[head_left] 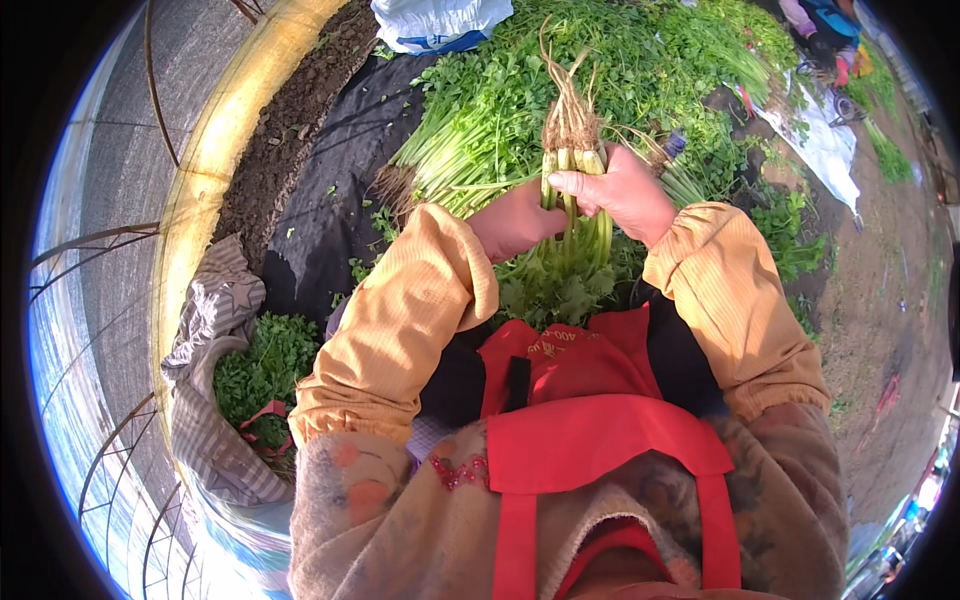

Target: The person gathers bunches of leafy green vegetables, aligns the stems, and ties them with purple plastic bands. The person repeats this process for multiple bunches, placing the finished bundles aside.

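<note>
Upright in front of me is a bunch of celery (567,160), its pale roots pointing away and its leafy tops hanging toward my lap. My right hand (630,195) wraps the stalks just below the roots, thumb laid across them. From the other side my left hand (512,220) closes on the same stalks a little lower; its fingertips are partly hidden behind them. Beyond the bunch spreads a big heap of celery (500,115), with stalks and roots toward the left edge.
Black ground sheeting (345,170) lies left of the heap. A striped cloth sack (215,420) with greens stands at my left. At the far side sits a white-and-blue plastic bag (440,22). White sheeting (820,140) lies on the soil at right. Metal hoops (110,235) run along the left.
</note>
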Available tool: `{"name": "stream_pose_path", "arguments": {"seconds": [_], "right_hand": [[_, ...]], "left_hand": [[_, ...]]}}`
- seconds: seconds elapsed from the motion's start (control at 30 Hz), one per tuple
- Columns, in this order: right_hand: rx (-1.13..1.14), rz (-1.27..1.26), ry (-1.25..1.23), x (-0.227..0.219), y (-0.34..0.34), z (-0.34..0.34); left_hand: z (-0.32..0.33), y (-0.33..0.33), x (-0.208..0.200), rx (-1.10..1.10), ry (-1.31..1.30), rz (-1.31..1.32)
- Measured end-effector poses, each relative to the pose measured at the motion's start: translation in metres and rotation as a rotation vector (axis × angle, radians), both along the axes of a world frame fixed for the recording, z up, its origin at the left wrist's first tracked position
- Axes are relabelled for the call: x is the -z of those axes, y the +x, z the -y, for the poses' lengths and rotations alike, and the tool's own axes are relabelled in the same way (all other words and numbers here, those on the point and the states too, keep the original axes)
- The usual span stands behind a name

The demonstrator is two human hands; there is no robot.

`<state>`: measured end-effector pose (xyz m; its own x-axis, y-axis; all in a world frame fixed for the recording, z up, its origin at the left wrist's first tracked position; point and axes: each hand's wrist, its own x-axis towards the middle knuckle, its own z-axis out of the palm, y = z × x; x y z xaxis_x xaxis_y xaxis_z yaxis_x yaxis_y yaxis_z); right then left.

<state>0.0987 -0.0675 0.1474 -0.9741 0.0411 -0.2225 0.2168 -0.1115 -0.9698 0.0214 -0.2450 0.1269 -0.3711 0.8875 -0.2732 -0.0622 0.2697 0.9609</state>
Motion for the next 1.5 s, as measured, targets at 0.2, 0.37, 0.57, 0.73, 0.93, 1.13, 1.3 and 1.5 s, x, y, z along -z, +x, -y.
{"name": "stream_pose_path", "arguments": {"seconds": [0.2,0.37,0.57,0.73,0.93,1.13,1.3,1.5], "right_hand": [[0.042,-0.006,-0.117,0.004,0.002,-0.002],[0.089,-0.002,-0.090,0.006,-0.003,-0.001],[0.020,0.029,-0.054,0.011,-0.005,0.004],[-0.036,0.002,-0.138,0.016,-0.002,0.014],[-0.155,-0.044,-0.128,0.013,-0.002,0.003],[-0.362,-0.030,0.296,0.017,0.008,-0.005],[-0.298,0.008,-0.125,0.021,0.026,0.012],[-0.383,0.193,-0.351,0.016,0.032,0.024]], "left_hand": [[0.006,-0.004,-0.023,0.079,-0.137,-0.131],[0.009,-0.011,-0.026,-0.135,0.062,-0.227],[-0.001,-0.012,-0.034,-0.269,0.255,-0.067],[-0.014,0.005,-0.021,-0.255,0.307,0.352],[-0.001,-0.021,-0.023,-0.313,0.373,0.472],[0.004,-0.035,-0.034,-0.519,0.583,0.698],[0.001,-0.040,-0.028,-0.617,0.650,0.772],[0.000,-0.039,-0.027,-0.684,0.579,0.842]]}}
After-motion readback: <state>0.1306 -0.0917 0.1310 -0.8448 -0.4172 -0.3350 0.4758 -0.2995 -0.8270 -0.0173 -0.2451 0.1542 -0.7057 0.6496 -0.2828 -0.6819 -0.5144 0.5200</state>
